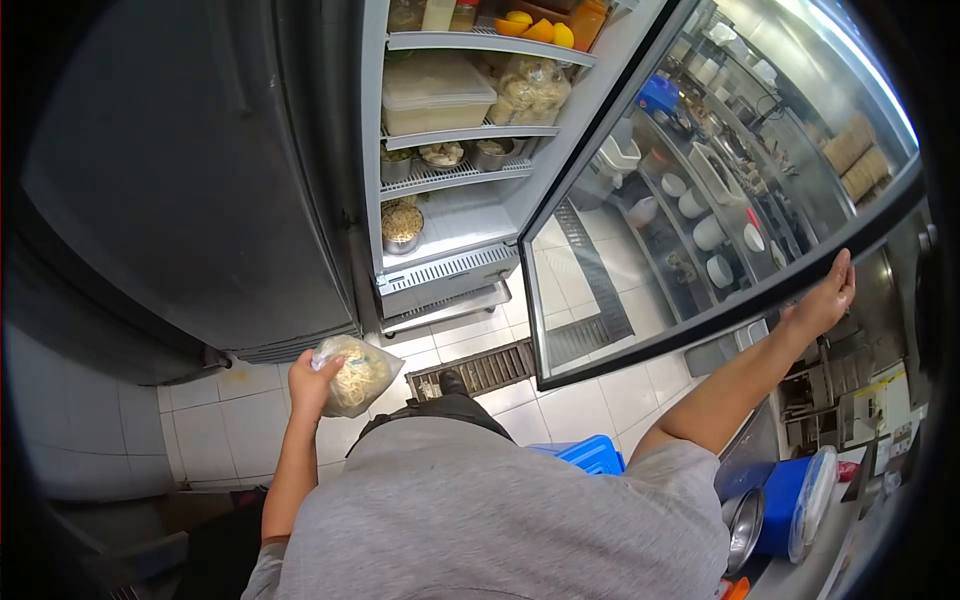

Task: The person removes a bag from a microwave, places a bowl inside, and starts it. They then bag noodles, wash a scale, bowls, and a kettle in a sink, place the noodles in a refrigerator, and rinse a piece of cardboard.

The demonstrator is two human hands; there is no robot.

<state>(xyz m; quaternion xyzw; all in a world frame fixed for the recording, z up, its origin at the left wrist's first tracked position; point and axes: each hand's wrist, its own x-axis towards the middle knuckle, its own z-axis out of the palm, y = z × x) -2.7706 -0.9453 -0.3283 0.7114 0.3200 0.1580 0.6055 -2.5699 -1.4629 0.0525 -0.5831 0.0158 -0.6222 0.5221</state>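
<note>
My left hand (310,385) is closed on the gathered neck of a clear plastic bag (355,377) full of pale, stringy food, perhaps noodles or bean sprouts. The bag hangs beside my waist, above the tiled floor. On the right, my right hand (822,298) grips the outer edge of a glass fridge door (690,330), which stands swung wide. In front of me is the lit fridge interior (455,215). Its bottom shelf bears a metal bowl (402,228) of similar pale food, toward the left side.
Higher fridge shelves hold metal containers (442,154), a lidded plastic tub (435,92), a filled bag (530,90) and yellow-orange fruit (540,30). A dark steel cabinet (190,180) stands left. A floor grate (480,368), blue crate (595,455) and blue container (790,505) lie nearby.
</note>
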